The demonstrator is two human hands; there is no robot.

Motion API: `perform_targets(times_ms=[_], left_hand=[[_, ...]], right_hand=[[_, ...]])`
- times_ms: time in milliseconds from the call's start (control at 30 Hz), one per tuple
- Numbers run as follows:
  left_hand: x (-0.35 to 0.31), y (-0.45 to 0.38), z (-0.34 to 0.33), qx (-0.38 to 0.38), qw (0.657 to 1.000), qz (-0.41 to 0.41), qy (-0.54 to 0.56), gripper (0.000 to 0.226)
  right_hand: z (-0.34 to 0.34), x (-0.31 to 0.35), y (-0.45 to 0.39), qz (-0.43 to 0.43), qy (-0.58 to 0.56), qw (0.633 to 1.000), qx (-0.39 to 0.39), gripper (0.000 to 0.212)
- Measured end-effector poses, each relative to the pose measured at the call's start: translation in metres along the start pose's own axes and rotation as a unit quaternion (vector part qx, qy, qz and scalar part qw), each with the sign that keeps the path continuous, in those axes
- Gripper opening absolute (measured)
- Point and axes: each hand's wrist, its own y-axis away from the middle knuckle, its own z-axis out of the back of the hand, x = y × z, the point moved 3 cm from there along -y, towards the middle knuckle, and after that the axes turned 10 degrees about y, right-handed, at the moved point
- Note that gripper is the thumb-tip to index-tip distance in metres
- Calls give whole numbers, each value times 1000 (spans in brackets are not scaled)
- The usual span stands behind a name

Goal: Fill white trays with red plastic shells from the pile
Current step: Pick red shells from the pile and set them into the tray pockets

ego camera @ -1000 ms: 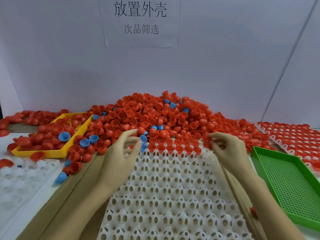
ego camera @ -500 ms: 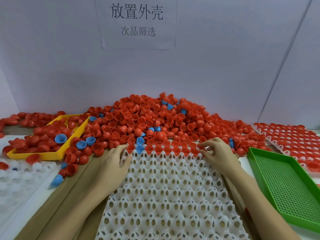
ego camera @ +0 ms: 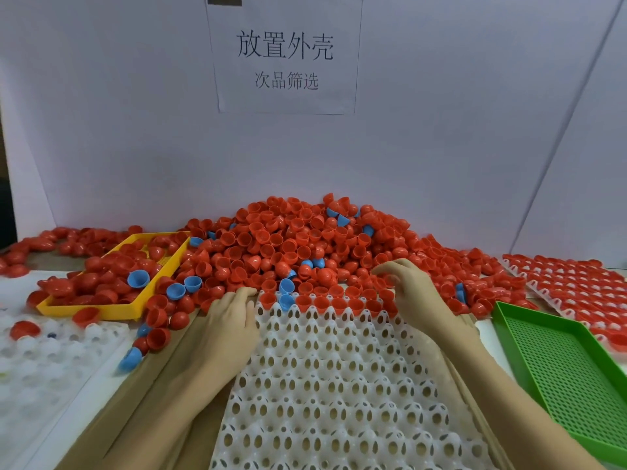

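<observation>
Two bare hands work at the far edge of the white perforated plastic tray (ego camera: 339,385) that I see lying in front of me on brown cardboard (ego camera: 163,385). My left hand (ego camera: 232,320) lies palm down at the tray's far left corner, fingers curled loosely against the edge of the pile; whether it grips a shell I cannot tell. My right hand (ego camera: 412,293) sits at the tray's far right corner, fingers bent and spread above the shells there, and I cannot tell if they pinch one. A single row of red plastic half-shells (ego camera: 339,301) stands seated along the tray's far edge, open sides up, with one blue shell (ego camera: 286,300) in that row near the left hand; all nearer pockets stay bare. Just beyond, the big heap of red plastic shells (ego camera: 295,239) rises against the grey back wall, spilling onto the tray's far rim and crowding both hands, with scattered blue shells mixed in. To the left a yellow mesh tray (ego camera: 101,308) holds more red shells and a blue one, and nearer left lies another white pocketed tray (ego camera: 51,361) with a stray red shell on it. To the right a green mesh tray (ego camera: 563,374) sits close beside my right forearm, and far right a white tray already filled with red shells (ego camera: 576,286). A paper sign with printed characters (ego camera: 285,59) hangs on the wall.
</observation>
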Motion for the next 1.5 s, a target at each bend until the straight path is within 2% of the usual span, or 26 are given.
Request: perform_targets(times_ms=[67,167,267,400,600,700,767,833,933,1033,1133,1233,1333,1500], left_hand=[[-1,-1,4,-7,999,-14,-34,35],[-4,1,14,-15,990,-62,-127,32],[-4,0,22,-56,963,-130,-229,24],[-6,-4,33,-93,946,-148,-271,23],[-12,-2,34,-103,944,-171,-261,14],[-25,3,34,-97,951,-222,-193,12],[-42,10,32,-64,962,-251,-91,10],[-57,19,27,-18,972,-229,47,10],[-72,33,14,51,961,-148,230,14],[-83,43,0,135,925,-72,348,22],[-84,48,-6,170,879,17,445,10],[-80,49,-10,217,832,88,503,15],[-76,47,-13,234,791,127,551,18],[-63,38,-15,233,754,179,587,24]], right_hand=[[-5,4,-22,16,47,998,49,52],[-13,2,-48,35,119,985,119,49],[-22,-8,-60,26,165,973,159,39],[-28,-15,-58,9,153,977,151,19],[-4,-12,-50,17,90,993,68,12],[19,6,-34,16,-31,999,27,11],[31,25,-14,36,-137,989,49,8],[37,44,9,58,-223,970,77,7],[42,67,41,82,-299,945,108,10],[44,84,62,117,-334,927,125,10],[42,89,71,106,-339,928,114,11],[42,86,75,102,-332,929,125,12],[44,81,77,92,-343,925,134,8],[47,74,77,55,-365,923,109,11]])
